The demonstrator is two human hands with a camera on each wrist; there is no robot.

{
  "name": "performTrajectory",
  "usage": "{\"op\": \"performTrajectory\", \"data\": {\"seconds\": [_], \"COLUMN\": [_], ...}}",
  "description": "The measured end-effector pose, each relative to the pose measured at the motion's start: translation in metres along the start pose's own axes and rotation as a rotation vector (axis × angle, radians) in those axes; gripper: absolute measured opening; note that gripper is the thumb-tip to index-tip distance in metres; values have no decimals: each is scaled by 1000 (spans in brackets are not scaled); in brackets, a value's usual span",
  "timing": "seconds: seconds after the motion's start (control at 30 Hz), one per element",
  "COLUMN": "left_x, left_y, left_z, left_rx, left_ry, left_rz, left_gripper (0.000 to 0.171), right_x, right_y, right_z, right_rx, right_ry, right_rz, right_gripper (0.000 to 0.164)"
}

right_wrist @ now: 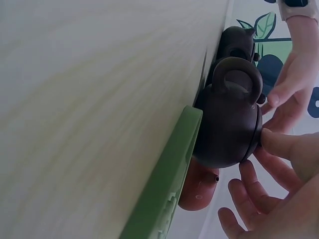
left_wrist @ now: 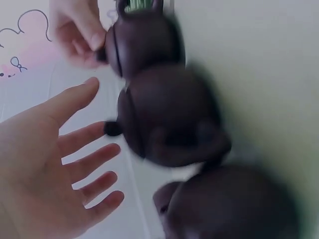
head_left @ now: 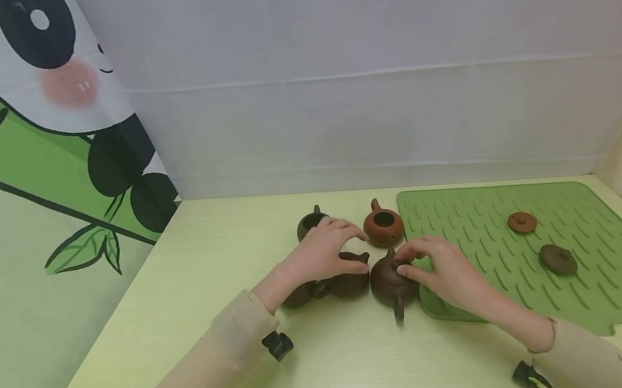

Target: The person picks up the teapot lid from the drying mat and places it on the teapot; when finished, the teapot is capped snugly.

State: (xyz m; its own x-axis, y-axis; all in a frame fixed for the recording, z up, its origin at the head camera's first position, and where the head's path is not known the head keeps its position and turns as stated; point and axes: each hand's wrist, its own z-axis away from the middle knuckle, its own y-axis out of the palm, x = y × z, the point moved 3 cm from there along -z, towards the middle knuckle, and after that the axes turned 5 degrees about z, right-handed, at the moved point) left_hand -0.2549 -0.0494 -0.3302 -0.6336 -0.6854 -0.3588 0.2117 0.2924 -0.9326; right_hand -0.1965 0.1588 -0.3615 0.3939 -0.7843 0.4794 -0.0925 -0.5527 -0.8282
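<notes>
Left hand spread above a teapot, right hand in a pinch on a lid knob

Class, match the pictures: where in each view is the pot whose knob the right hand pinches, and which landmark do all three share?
Head: the pot is below and right of centre.
Left wrist: the pot is at the top, near the middle.
Right wrist: the pot is right of centre.
Shared landmark: the right hand, touching the pot in all three.
</notes>
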Motion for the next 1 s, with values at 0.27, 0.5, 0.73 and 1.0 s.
{"op": "performTrajectory", "data": {"seconds": [0.27, 0.5, 0.73, 1.0], "left_x": [29, 74, 109, 131], "left_y": [-34, -41, -38, -31], "left_z": [-1, -3, 2, 1], "left_rx": [-13, -16, -5, 5], "left_ry": [11, 40, -2, -62], "left_rz": [78, 112, 165, 259], "left_gripper": [61, 68, 76, 78], "right_x": [0, -1, -1, -1], "right_y": [0, 1, 2, 2], "right_z": [1, 2, 3, 3], "right_rx": [0, 11, 12, -1], "right_ry": [0, 9, 9, 0], "right_rz": [-9, -21, -34, -40], "right_gripper": [12, 13, 13, 14]}}
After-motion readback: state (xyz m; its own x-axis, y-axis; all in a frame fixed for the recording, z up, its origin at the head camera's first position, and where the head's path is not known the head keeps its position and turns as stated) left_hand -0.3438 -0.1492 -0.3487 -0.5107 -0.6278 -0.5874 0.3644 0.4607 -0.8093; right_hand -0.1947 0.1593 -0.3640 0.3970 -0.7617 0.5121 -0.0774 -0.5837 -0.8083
